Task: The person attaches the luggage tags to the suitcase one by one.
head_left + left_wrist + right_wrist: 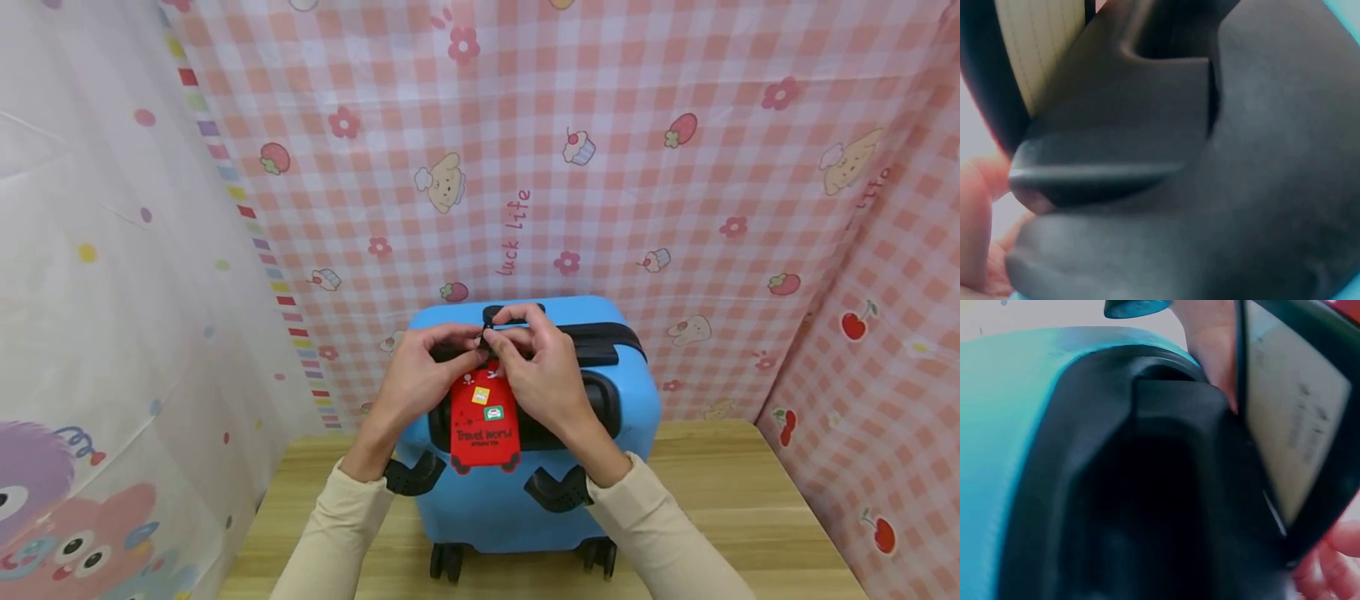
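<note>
A red luggage tag [483,433] printed "Travel World" hangs in front of a light blue suitcase [637,400], below its black top handle. At the tag's upper end, my left hand [420,375] pinches a thin black strap [486,327] between thumb and fingers. My right hand [547,375] pinches the same strap from the other side, its thumb and index finger close to the left fingertips. Both wrist views show the back of the tag, with a pale card [1294,406] in a black frame, beside the suitcase's black side handle [1110,119]. Fingers partly hide the strap.
The suitcase stands on a wood-patterned tabletop [720,500] on black wheels [447,560]. Behind it hangs a pink checked cloth [637,208]; a white patterned curtain [112,250] is at the left. Black wrist-worn mounts [558,487] sit close to the suitcase front.
</note>
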`<state>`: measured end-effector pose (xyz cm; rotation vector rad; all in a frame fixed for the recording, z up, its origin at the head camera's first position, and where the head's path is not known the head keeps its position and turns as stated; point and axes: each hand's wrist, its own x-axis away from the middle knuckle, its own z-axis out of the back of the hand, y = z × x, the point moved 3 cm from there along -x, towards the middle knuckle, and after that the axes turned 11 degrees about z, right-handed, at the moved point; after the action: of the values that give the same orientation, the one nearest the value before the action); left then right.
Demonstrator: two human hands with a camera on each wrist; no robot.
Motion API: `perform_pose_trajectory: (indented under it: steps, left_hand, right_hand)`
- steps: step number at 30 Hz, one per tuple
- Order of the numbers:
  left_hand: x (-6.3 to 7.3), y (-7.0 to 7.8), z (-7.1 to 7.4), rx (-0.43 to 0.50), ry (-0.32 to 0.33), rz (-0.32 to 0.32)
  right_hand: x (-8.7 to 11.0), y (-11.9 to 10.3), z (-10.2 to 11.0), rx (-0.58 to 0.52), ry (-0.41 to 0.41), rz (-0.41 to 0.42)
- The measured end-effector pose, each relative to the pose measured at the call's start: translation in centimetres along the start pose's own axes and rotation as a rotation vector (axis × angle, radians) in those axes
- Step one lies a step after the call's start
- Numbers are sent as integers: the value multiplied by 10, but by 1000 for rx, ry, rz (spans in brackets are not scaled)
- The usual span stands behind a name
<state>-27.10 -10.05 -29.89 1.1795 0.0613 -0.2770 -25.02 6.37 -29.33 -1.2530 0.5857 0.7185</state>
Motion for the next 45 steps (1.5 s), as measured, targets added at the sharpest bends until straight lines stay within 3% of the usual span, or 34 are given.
perform_pose_trajectory:
  steps: [7, 19, 28, 45]
  left_hand:
    - [0, -3, 1, -24, -6, -12]
    - [-1, -1, 2, 1, -86, -17]
    - [0, -2, 1, -17, -112, 6]
    - [-1, -3, 4, -2, -124, -28]
  right_hand:
    - [-9, -1, 6, 27, -130, -84]
    - [-13, 3, 12, 19, -212, -144]
    - [-13, 2, 13, 59, -245, -174]
    - [-17, 3, 12, 96, -269, -229]
